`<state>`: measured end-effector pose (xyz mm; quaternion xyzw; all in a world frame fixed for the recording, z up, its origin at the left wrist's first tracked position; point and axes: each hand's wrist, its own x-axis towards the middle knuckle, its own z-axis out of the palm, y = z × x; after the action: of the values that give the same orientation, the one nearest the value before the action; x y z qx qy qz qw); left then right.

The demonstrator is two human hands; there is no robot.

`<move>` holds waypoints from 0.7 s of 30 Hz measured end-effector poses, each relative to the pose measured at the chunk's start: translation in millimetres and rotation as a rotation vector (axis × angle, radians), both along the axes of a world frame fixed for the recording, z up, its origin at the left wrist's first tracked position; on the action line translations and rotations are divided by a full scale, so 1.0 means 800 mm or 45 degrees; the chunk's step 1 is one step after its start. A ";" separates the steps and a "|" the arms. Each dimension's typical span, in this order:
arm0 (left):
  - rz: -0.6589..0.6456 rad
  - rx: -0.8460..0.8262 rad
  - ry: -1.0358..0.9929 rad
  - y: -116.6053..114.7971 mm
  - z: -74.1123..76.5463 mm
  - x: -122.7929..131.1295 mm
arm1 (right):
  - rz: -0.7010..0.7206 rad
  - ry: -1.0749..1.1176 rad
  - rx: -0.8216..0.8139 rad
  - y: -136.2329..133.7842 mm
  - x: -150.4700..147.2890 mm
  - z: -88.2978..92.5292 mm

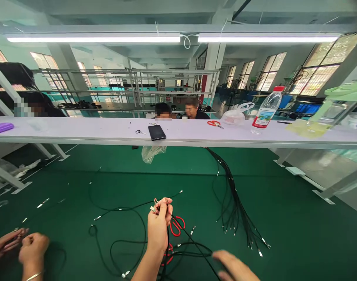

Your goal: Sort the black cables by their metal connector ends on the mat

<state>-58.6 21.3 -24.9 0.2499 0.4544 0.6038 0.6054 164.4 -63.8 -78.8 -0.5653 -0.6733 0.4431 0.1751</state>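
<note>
Black cables run up into my left hand [161, 220], closed near the middle of the green table. Small metal-and-white cable ends [152, 208] stick out at its fingertips. My right hand [235, 267] is partly in view at the bottom edge, slightly blurred, its fingers apart. Its fingertips are close to a bend in the black cables [200, 254]; whether they touch cannot be told. Red-handled scissors [177, 226] lie just right of my left wrist. More red handles [167, 255] show below, partly hidden by cables and the forearm.
A thick bundle of black cables [232, 187] lies at the right; loose cables [145, 224] curl at the left. Another person's hands [33, 244] work at lower left. Above, a shelf [114, 130] carries a phone [156, 132], orange-handled scissors [214, 123] and a bottle [266, 111].
</note>
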 end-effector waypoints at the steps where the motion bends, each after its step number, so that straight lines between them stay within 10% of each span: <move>1: -0.062 -0.010 0.096 -0.006 0.004 0.006 | -0.062 0.021 0.141 0.012 -0.011 0.025; 7: -0.402 0.056 0.408 -0.032 0.026 0.033 | -0.125 0.201 0.404 0.080 -0.081 0.140; 21: -0.559 -0.022 0.247 -0.045 0.036 0.023 | -0.131 0.632 0.184 0.097 -0.082 0.142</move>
<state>-40.5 -14.6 3.5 0.3942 0.4503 0.4268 0.6780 98.6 13.8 35.1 -0.4589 -0.6100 0.5094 0.3972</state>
